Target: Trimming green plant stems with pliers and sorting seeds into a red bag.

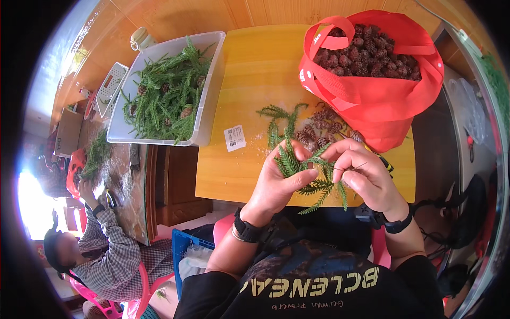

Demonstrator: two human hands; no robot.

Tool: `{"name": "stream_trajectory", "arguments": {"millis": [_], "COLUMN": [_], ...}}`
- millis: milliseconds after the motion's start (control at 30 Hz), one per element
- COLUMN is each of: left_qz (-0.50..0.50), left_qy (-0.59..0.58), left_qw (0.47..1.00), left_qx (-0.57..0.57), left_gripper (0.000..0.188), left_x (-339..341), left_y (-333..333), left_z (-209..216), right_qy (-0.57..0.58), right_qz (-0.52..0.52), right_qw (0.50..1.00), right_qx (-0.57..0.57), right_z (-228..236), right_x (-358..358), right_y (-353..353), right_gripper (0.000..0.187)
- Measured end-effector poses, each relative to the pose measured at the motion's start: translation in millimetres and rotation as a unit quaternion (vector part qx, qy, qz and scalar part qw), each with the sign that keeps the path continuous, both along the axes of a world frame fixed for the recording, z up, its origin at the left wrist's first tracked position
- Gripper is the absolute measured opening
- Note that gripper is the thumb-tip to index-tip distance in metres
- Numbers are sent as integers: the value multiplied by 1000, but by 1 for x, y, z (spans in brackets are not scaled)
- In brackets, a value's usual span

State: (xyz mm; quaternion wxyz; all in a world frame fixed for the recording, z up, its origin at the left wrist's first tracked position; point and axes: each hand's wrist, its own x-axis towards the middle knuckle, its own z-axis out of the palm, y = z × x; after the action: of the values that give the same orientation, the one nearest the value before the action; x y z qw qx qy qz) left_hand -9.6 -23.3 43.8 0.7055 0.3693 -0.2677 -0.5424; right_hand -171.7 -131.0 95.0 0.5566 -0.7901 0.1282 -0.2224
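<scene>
Over the front of the yellow table [249,64], my left hand [273,183] is closed round a green artificial pine sprig [287,161], thumb pressed against its stem. My right hand [369,175] pinches a thin stem or wire at the sprig's other side; the fingers partly hide it. Needled branches hang below and between both hands. Just beyond them lie several loose brown pine cones [321,126] and another green sprig [273,112]. A black-and-yellow tool [387,162] rests partly hidden behind my right hand.
A red bag [366,101] full of pine cones stands at the back right. At the back left is a clear plastic bin [208,109] of pine sprigs, some with cones. A white label [234,138] lies beside it. Far left, another person [114,250] sits at a second table.
</scene>
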Motion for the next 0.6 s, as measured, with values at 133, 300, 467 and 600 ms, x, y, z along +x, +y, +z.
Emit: {"name": "stream_trajectory", "arguments": {"millis": [133, 300, 467, 600], "left_qz": [-65, -121, -88, 26], "left_qy": [20, 174, 196, -135], "left_qw": [996, 976, 976, 982], "left_qx": [59, 44, 48, 130], "left_gripper": [40, 37, 37, 47], "left_x": [7, 7, 5, 1], "left_y": [-1, 2, 2, -6], "left_z": [9, -4, -4, -6], "right_qy": [-2, -2, 10, -4], "right_qz": [2, -3, -12, -17], "right_qw": [1000, 999, 998, 999], "right_qx": [28, 49, 63, 44], "right_z": [-1, -7, -11, -19], "right_x": [0, -3, -3, -3], "right_y": [-1, -2, 2, 1], "right_gripper": [12, 12, 13, 14]}}
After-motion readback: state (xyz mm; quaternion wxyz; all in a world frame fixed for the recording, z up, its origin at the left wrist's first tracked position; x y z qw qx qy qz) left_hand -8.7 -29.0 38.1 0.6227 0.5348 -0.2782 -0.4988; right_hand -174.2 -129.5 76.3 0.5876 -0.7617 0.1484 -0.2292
